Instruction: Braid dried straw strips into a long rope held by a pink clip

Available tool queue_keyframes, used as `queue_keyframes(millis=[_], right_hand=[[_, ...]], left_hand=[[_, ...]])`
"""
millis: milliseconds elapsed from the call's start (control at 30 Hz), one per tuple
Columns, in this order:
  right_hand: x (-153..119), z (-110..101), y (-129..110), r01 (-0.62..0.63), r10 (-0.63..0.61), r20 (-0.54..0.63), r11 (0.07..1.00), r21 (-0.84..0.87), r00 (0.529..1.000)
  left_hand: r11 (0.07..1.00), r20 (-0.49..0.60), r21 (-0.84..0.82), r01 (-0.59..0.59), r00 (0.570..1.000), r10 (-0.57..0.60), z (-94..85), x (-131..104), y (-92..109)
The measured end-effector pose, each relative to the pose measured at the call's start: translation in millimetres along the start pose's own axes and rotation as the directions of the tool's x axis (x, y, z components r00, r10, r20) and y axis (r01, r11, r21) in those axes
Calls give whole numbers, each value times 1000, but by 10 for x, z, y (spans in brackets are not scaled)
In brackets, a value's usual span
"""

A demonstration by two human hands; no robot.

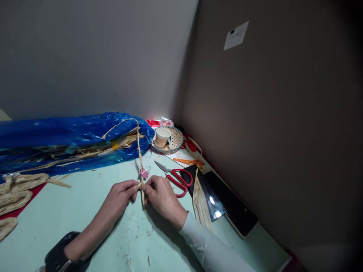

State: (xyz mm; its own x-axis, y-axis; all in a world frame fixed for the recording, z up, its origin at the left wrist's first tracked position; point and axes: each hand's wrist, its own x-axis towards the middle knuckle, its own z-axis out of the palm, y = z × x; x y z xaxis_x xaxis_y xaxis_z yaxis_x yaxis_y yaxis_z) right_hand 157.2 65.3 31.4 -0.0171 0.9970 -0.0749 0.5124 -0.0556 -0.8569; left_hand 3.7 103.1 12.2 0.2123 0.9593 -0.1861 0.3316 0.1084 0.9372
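Note:
A thin braided strand of pale dried fibre (139,147) runs up from between my hands and curls over at its top. Just above my fingers, a pink binder clip (144,173) grips the strand. My left hand (126,190) pinches the fibre below the clip from the left side. On the right, my right hand (160,194) is closed on the same fibre, with fingertips close to those of my left hand. Loose fibre ends hang down between the two hands.
Red-handled scissors (178,181), orange scissors (190,162), a flat fibre strip (201,202) and a black device (232,204) lie right. Behind are a woven basket (177,139) holding a paper cup (162,137) and a blue plastic bag (70,130). Coiled braids (17,192) lie left.

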Motion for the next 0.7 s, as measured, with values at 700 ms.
queue_keyframes(millis=[700], right_hand=[[61, -23, 66, -163, 125, 219, 973, 165, 968]], left_hand=[[974, -5, 22, 224, 975, -224, -82, -52, -73]])
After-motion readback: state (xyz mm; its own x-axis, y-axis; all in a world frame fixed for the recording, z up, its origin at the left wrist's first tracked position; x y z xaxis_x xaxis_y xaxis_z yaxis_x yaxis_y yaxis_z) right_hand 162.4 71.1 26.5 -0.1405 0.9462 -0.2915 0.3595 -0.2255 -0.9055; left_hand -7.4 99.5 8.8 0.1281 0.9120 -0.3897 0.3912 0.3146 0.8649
